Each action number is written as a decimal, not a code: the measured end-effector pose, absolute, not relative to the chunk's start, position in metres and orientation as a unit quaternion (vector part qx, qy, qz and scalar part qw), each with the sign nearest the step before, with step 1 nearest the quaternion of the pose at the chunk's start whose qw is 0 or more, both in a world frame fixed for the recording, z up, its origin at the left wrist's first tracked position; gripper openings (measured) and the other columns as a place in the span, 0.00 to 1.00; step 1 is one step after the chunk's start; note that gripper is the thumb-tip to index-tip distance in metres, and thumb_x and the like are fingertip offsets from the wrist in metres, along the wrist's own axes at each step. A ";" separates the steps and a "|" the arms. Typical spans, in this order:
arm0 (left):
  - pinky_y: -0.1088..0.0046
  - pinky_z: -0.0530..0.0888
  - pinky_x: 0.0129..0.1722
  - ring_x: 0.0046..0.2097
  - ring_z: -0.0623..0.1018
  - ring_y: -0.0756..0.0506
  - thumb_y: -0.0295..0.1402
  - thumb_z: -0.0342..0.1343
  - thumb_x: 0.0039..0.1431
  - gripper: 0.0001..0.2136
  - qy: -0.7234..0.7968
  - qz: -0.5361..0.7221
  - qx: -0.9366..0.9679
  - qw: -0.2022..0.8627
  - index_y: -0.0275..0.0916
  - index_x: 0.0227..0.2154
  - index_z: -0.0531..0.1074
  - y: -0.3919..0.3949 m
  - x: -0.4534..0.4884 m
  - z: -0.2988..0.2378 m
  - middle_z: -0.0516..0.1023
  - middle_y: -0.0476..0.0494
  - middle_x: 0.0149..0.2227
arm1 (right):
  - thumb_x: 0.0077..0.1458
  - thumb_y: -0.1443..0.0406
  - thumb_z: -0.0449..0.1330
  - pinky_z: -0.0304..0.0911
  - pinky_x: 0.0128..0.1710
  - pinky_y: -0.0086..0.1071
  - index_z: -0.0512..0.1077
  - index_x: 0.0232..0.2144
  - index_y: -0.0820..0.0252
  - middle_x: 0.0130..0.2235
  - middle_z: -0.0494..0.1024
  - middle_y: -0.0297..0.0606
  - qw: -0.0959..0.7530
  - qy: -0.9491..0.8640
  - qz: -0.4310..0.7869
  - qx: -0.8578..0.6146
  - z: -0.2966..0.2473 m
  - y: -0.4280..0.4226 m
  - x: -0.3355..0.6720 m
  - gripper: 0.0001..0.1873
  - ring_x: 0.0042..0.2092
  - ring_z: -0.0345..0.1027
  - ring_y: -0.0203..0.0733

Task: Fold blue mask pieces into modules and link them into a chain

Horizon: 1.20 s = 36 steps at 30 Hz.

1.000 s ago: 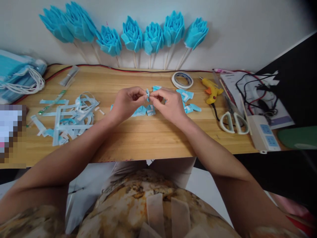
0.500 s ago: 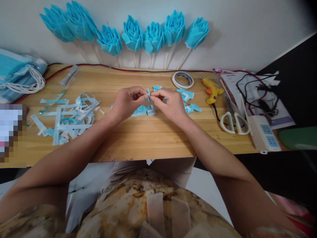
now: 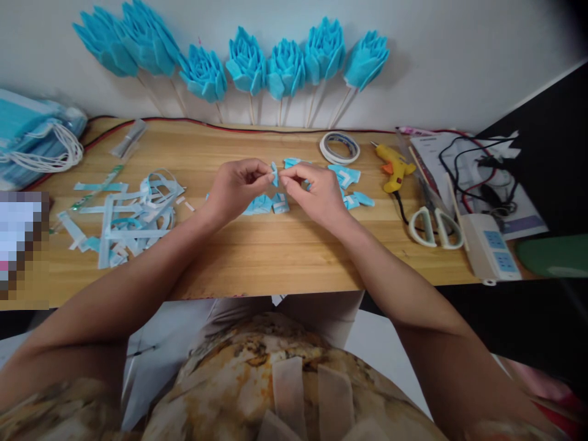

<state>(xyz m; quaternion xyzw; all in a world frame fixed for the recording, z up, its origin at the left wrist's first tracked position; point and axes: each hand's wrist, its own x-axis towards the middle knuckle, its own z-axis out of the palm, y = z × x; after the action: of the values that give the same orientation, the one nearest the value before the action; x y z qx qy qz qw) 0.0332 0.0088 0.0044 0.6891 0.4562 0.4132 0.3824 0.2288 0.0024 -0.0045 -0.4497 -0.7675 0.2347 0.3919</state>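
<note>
Grip, left: the left hand (image 3: 234, 190) is closed in a pinch, with thumb and forefinger tips on the left edge of a small blue piece (image 3: 274, 174); the other fingers are curled in.
Grip, right: the right hand (image 3: 316, 193) is also closed in a pinch, its fingertips meeting the same piece from the right.
Where the piece is: it is held just above the tabletop (image 3: 257, 263), near the middle and a little towards the far edge.
Key relation: the small blue piece sits exactly between the two grips, each touching it. Its long axis runs roughly upright, and only a narrow sliver shows between the fingertips. Neither hand is clearly nearer.
How it is folded: too small and too covered to tell.
Under the hands: the folded blue bits (image 3: 269, 204) lie on the wood just below the pinch, not touching it.
Right of the hands: more blue bits (image 3: 348, 177), then the tape roll (image 3: 339, 147), the yellow glue gun (image 3: 390, 165), the scissors (image 3: 434, 226) and the power strip (image 3: 489, 248).
Left of the hands: the heap of cut strips (image 3: 128, 211), well apart, and the stack of masks (image 3: 32, 138) at the far left.
Back wall: the blue flowers on sticks (image 3: 285, 67) lean against it.
</note>
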 end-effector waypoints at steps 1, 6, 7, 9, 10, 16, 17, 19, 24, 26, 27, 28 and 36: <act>0.71 0.62 0.29 0.28 0.64 0.49 0.39 0.63 0.57 0.09 0.456 0.413 0.689 0.384 0.41 0.26 0.76 0.009 0.033 0.004 0.70 0.50 0.25 | 0.63 0.67 0.59 0.62 0.44 0.35 0.80 0.32 0.56 0.33 0.80 0.34 0.392 -0.768 0.235 -0.450 -0.005 0.002 0.229 0.09 0.39 0.70 0.40; 0.71 0.62 0.29 0.28 0.65 0.50 0.35 0.62 0.58 0.07 0.455 0.415 0.685 0.389 0.40 0.26 0.76 0.009 0.033 0.004 0.71 0.51 0.25 | 0.64 0.67 0.59 0.61 0.43 0.35 0.80 0.33 0.56 0.33 0.80 0.34 0.392 -0.769 0.233 -0.448 -0.004 0.003 0.229 0.10 0.38 0.70 0.40; 0.71 0.62 0.29 0.28 0.65 0.50 0.34 0.62 0.58 0.07 0.454 0.416 0.685 0.389 0.40 0.26 0.76 0.008 0.033 0.004 0.71 0.51 0.25 | 0.64 0.66 0.59 0.61 0.43 0.35 0.80 0.33 0.56 0.32 0.80 0.34 0.392 -0.770 0.234 -0.447 -0.004 0.003 0.229 0.10 0.38 0.70 0.39; 0.71 0.62 0.30 0.28 0.65 0.50 0.32 0.62 0.59 0.07 0.453 0.419 0.685 0.388 0.40 0.26 0.76 0.008 0.034 0.005 0.71 0.51 0.25 | 0.63 0.66 0.60 0.61 0.42 0.35 0.80 0.33 0.57 0.32 0.80 0.34 0.395 -0.769 0.235 -0.444 -0.004 0.003 0.229 0.09 0.37 0.70 0.39; 0.72 0.62 0.30 0.28 0.65 0.50 0.31 0.62 0.59 0.07 0.455 0.419 0.684 0.387 0.40 0.26 0.77 0.008 0.034 0.005 0.71 0.51 0.25 | 0.63 0.66 0.60 0.61 0.42 0.35 0.80 0.33 0.57 0.32 0.79 0.34 0.398 -0.769 0.234 -0.443 -0.004 0.003 0.229 0.08 0.37 0.70 0.39; 0.71 0.62 0.28 0.27 0.66 0.50 0.33 0.63 0.59 0.06 0.458 0.417 0.682 0.389 0.41 0.26 0.78 0.007 0.033 0.006 0.72 0.51 0.24 | 0.62 0.66 0.59 0.61 0.41 0.34 0.79 0.31 0.57 0.31 0.78 0.34 0.423 -0.759 0.220 -0.444 -0.006 0.003 0.228 0.09 0.35 0.68 0.38; 0.71 0.62 0.28 0.28 0.67 0.50 0.34 0.63 0.59 0.07 0.455 0.417 0.682 0.392 0.41 0.26 0.77 0.007 0.033 0.006 0.72 0.51 0.24 | 0.61 0.66 0.59 0.60 0.40 0.34 0.79 0.31 0.57 0.30 0.78 0.33 0.432 -0.754 0.217 -0.445 -0.007 0.004 0.228 0.09 0.35 0.68 0.37; 0.71 0.62 0.28 0.27 0.67 0.50 0.35 0.64 0.59 0.07 0.452 0.419 0.678 0.400 0.41 0.26 0.77 0.008 0.033 0.005 0.73 0.51 0.24 | 0.60 0.66 0.59 0.60 0.40 0.34 0.79 0.31 0.58 0.30 0.78 0.34 0.449 -0.741 0.215 -0.450 -0.008 0.005 0.227 0.08 0.34 0.67 0.37; 0.71 0.60 0.26 0.25 0.64 0.51 0.35 0.64 0.60 0.09 0.469 0.442 0.656 0.394 0.41 0.26 0.74 0.010 0.023 0.018 0.69 0.52 0.23 | 0.59 0.63 0.59 0.59 0.36 0.32 0.77 0.30 0.59 0.30 0.79 0.33 0.475 -0.678 0.255 -0.500 -0.009 0.012 0.230 0.09 0.33 0.66 0.36; 0.71 0.61 0.27 0.26 0.64 0.51 0.34 0.65 0.60 0.09 0.483 0.469 0.640 0.370 0.41 0.25 0.74 0.007 0.009 0.033 0.68 0.53 0.23 | 0.59 0.63 0.60 0.59 0.36 0.32 0.77 0.30 0.59 0.30 0.78 0.33 0.474 -0.659 0.271 -0.517 -0.009 0.016 0.231 0.09 0.32 0.65 0.35; 0.71 0.61 0.28 0.26 0.64 0.51 0.33 0.65 0.60 0.10 0.491 0.498 0.627 0.344 0.41 0.25 0.73 0.004 -0.001 0.042 0.68 0.53 0.22 | 0.59 0.62 0.60 0.58 0.35 0.32 0.77 0.30 0.60 0.29 0.78 0.33 0.468 -0.659 0.276 -0.521 -0.008 0.018 0.231 0.09 0.32 0.65 0.35; 0.70 0.61 0.28 0.27 0.64 0.51 0.31 0.65 0.59 0.09 0.500 0.516 0.619 0.317 0.41 0.24 0.74 0.001 -0.012 0.052 0.69 0.53 0.22 | 0.59 0.62 0.60 0.57 0.35 0.32 0.77 0.30 0.60 0.29 0.78 0.32 0.457 -0.666 0.278 -0.521 -0.007 0.020 0.229 0.09 0.32 0.64 0.35; 0.66 0.61 0.31 0.27 0.68 0.53 0.30 0.68 0.56 0.13 0.423 0.663 0.569 0.240 0.38 0.23 0.70 -0.027 -0.081 0.088 0.68 0.53 0.21 | 0.64 0.62 0.59 0.54 0.36 0.33 0.81 0.36 0.59 0.35 0.83 0.35 0.289 -0.827 0.272 -0.399 0.011 0.029 0.122 0.12 0.36 0.69 0.37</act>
<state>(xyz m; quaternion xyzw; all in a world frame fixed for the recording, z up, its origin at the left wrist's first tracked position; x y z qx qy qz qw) -0.0810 -0.0269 0.0885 0.5690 0.4231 0.6629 0.2403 0.1221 0.0290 0.0112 -0.3986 -0.8268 0.2721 0.2889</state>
